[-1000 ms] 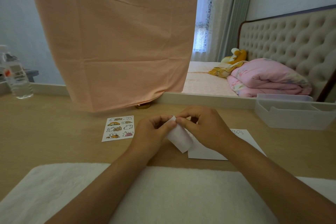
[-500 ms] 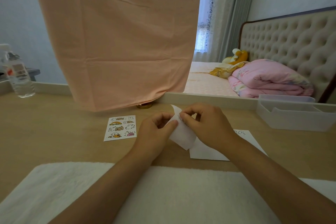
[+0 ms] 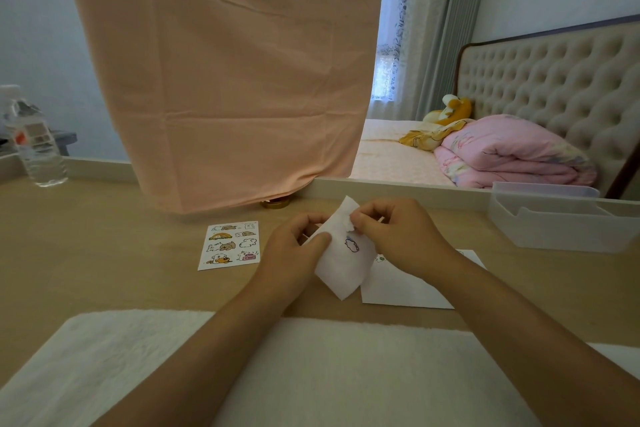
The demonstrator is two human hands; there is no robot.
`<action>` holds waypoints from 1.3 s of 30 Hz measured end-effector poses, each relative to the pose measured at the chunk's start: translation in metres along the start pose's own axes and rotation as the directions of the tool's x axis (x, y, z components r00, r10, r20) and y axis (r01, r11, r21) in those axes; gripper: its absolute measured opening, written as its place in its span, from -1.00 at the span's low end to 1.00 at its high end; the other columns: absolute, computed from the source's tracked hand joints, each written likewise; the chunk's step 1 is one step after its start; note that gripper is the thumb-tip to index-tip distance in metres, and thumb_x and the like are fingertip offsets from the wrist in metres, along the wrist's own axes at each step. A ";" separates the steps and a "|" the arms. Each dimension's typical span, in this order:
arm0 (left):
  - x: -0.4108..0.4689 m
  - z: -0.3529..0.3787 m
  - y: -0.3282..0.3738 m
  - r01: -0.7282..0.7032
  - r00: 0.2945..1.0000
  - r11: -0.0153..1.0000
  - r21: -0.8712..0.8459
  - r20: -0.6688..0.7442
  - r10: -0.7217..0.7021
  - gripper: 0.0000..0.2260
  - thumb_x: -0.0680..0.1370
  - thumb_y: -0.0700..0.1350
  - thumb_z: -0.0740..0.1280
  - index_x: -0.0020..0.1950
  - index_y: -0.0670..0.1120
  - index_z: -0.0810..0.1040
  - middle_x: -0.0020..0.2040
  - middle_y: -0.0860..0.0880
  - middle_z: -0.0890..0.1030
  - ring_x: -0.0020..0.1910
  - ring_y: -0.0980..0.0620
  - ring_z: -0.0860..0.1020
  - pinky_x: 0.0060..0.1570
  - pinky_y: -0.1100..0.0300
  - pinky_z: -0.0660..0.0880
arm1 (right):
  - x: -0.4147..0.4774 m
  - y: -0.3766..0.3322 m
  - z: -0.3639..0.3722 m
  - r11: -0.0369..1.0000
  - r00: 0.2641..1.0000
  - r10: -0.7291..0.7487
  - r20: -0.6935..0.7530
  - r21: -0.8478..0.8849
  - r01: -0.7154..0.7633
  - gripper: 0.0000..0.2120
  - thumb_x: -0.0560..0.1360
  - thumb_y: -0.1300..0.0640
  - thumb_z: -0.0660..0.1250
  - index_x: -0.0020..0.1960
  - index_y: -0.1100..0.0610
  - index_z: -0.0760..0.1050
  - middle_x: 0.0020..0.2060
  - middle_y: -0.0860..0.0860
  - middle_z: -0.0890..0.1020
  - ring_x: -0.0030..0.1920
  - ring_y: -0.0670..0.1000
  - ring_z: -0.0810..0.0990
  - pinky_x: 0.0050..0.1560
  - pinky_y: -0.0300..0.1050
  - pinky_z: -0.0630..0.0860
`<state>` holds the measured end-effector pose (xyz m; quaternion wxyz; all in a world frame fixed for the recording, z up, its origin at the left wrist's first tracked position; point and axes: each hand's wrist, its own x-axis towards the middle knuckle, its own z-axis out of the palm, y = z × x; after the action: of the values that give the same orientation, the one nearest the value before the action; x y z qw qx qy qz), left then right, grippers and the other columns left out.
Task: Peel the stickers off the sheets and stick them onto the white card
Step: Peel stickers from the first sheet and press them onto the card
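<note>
Head camera showed both hands over a wooden table (image 3: 104, 253). The left hand (image 3: 294, 246) gripped a mostly bare sheet (image 3: 341, 270) by its left edge, and the right hand (image 3: 398, 243) pinched a white curl near its top. One sticker (image 3: 351, 245) showed on it. The white card (image 3: 398, 288) lay beneath, with a full sheet (image 3: 229, 245) flat to the left.

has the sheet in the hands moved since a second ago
Yes. The held sheet rose and opened up: its top corner now stands higher than the flat sticker sheet, which stayed put, and nearer the back ledge.
</note>
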<state>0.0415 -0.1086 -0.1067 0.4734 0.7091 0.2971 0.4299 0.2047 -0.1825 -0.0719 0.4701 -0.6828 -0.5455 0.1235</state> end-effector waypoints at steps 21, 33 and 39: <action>-0.001 0.000 0.006 0.098 0.994 0.962 0.256 -0.067 -0.084 -0.85 0.62 0.03 0.27 -0.06 0.07 0.62 -0.10 0.13 0.64 -0.09 0.17 0.55 -0.13 0.22 0.40 | -0.006 0.009 0.011 0.993 0.995 -0.094 -0.017 0.076 0.095 -0.88 0.58 0.17 0.39 0.02 0.06 0.71 -0.24 -0.09 0.73 -0.45 -0.22 0.52 -0.40 -0.30 0.47; -0.002 0.005 0.010 0.281 0.960 0.959 0.040 -0.004 -0.281 -0.82 0.61 0.02 0.32 -0.10 0.01 0.66 -0.18 0.09 0.68 -0.34 0.20 0.56 -0.34 0.29 0.34 | -0.004 0.012 0.012 0.992 0.988 -0.120 0.096 0.034 0.118 -0.74 0.53 0.22 0.44 0.17 -0.02 0.63 -0.19 -0.18 0.71 -0.40 -0.01 0.62 -0.15 -0.08 0.64; -0.002 0.007 0.004 0.238 0.969 0.970 -0.040 -0.060 -0.241 -0.86 0.61 0.02 0.34 -0.03 0.01 0.65 -0.18 0.09 0.66 -0.36 0.23 0.55 -0.39 0.39 0.38 | -0.003 0.014 0.014 0.997 0.995 -0.026 0.099 0.073 0.019 -0.78 0.58 0.12 0.39 0.21 0.03 0.61 -0.17 -0.09 0.72 -0.42 0.00 0.62 -0.13 -0.12 0.61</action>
<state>0.0466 -0.1143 -0.1046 0.5235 0.6460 0.3885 0.3970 0.2030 -0.1774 -0.0905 0.4677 -0.6523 -0.5711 0.1719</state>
